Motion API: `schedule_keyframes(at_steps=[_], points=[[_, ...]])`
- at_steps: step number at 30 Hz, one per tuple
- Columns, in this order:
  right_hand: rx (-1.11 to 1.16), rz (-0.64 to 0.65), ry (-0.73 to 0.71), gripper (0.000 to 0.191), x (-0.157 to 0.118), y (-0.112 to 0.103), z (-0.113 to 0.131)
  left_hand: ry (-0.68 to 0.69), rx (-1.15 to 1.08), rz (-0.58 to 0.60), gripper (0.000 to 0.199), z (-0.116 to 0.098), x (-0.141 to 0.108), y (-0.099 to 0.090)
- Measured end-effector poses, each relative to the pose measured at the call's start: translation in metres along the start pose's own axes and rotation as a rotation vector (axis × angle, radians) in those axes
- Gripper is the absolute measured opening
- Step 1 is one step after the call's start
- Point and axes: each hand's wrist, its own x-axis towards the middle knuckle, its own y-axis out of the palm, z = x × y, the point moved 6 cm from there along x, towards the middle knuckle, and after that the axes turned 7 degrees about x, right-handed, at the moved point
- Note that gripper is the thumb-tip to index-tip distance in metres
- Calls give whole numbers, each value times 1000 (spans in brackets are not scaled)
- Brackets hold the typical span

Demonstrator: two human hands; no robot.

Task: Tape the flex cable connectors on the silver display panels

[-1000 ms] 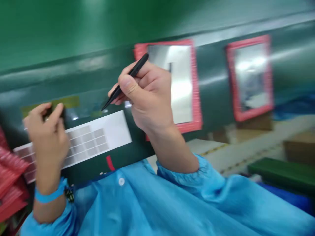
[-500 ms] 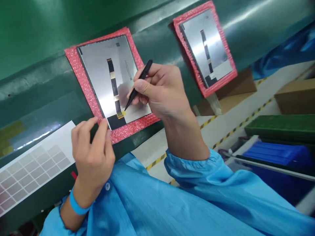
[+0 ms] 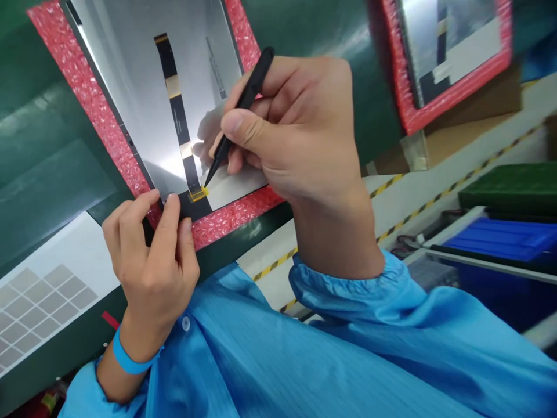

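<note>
In my right hand [image 3: 300, 128] is a black pen-like tool [image 3: 243, 110], its pointed tip down at a small yellow piece [image 3: 199, 194] at the lower end of a dark flex cable [image 3: 178, 119]. The cable lies on a silvery panel [image 3: 126, 64] resting on pink bubble wrap [image 3: 237, 217]. Near the panel's lower left corner is my left hand [image 3: 154, 261], fingers apart, with fingertips at the panel's edge and the wrap. It holds nothing.
A second panel [image 3: 472, 32] on pink wrap lies at the upper right. A white sheet with grey squares [image 3: 47, 290] sits at the left. Beyond the green table's edge are a cardboard box [image 3: 474, 116], blue bins [image 3: 500, 238] and striped floor tape.
The view has come closer, and the panel shows larger and further left. The tool's tip has come to the yellow piece at the cable's end. My left hand stays by the panel's corner.
</note>
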Motion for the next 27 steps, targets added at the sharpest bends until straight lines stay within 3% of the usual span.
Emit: schedule_keyframes(at_steps=[6, 27], points=[[-10, -15, -27, 37, -2, -1, 1, -3, -1, 16, 38, 0, 0, 0], [-70, -82, 60, 49, -7, -1, 4, -17, -2, 62, 41, -1, 0, 0]])
